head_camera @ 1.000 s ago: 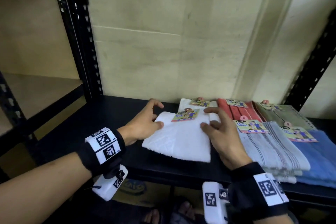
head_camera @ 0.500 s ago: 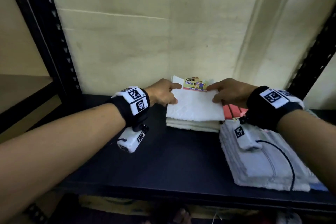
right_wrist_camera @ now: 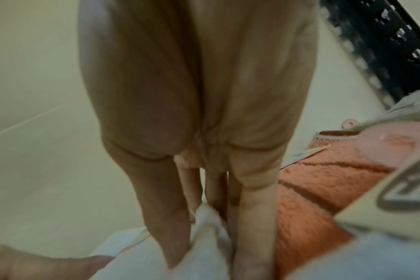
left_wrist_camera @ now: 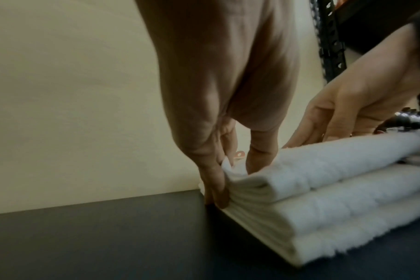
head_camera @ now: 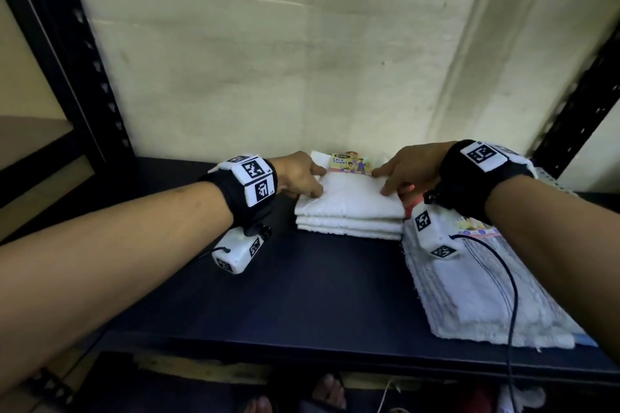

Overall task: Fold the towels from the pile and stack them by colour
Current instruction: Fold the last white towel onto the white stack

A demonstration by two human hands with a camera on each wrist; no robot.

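Note:
A stack of folded white towels (head_camera: 349,221) lies at the back of the dark shelf (head_camera: 302,298), against the wall. The top white towel (head_camera: 352,193), with a colourful label (head_camera: 350,163) at its far edge, sits on the stack. My left hand (head_camera: 317,183) pinches its left edge between thumb and fingers, as the left wrist view shows for that hand (left_wrist_camera: 233,181) and towel (left_wrist_camera: 336,163). My right hand (head_camera: 380,183) pinches the right edge; in the right wrist view this hand (right_wrist_camera: 204,246) has white cloth (right_wrist_camera: 209,223) between thumb and fingers.
A stack of grey-striped white towels (head_camera: 476,298) lies front right under my right forearm, with a blue towel edge (head_camera: 587,340) beneath it. A red towel (right_wrist_camera: 324,189) lies right of the white stack. Black rack uprights (head_camera: 70,64) stand at both sides.
Both hands lifted the folded white towel from the front of the shelf, carried it to the back and lowered it onto the white stack. They still hold its side edges.

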